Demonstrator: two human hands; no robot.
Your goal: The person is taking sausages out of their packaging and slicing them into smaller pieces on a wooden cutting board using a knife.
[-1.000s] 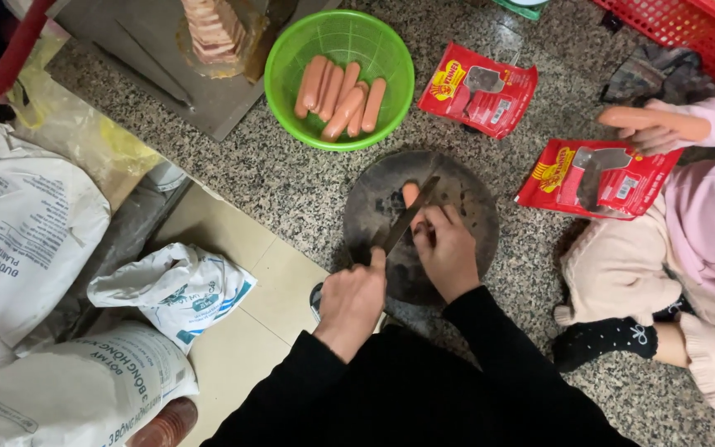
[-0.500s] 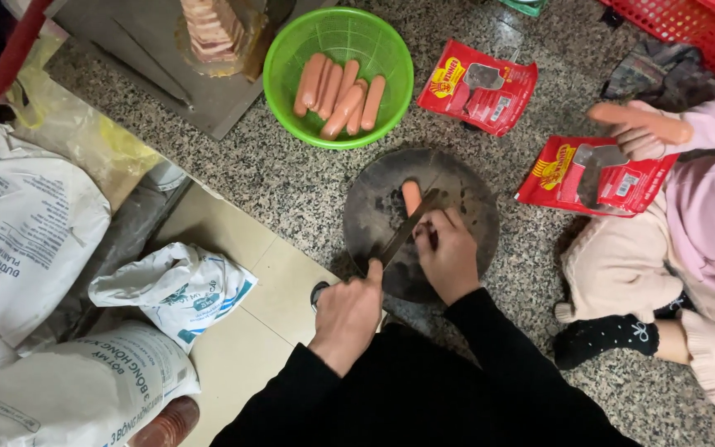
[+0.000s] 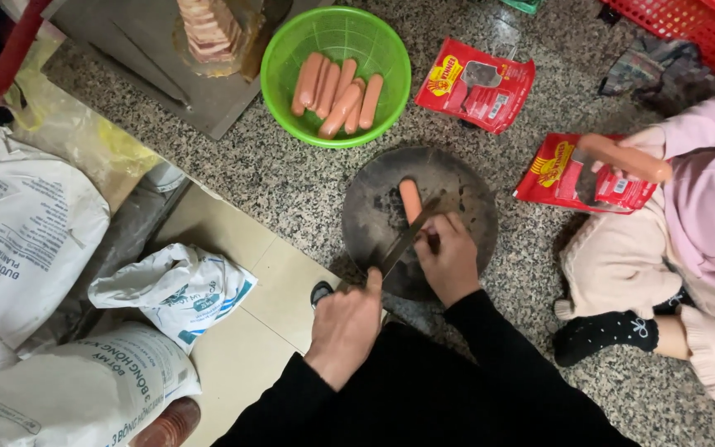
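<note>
A sausage (image 3: 410,201) lies on the round dark cutting board (image 3: 465,186) on the stone floor, its long axis running from far to near and slightly rightward. The left hand (image 3: 347,324) is closed around the handle of a knife (image 3: 407,238), whose blade slants up and right to meet the sausage's near end. The right hand (image 3: 448,258) sits just right of the blade, fingers curled down onto the board at the near end of the sausage, which lies directly beyond it. This hand is the nearer of the two. A green bowl (image 3: 285,50) of whole sausages stands farther off, to the left.
</note>
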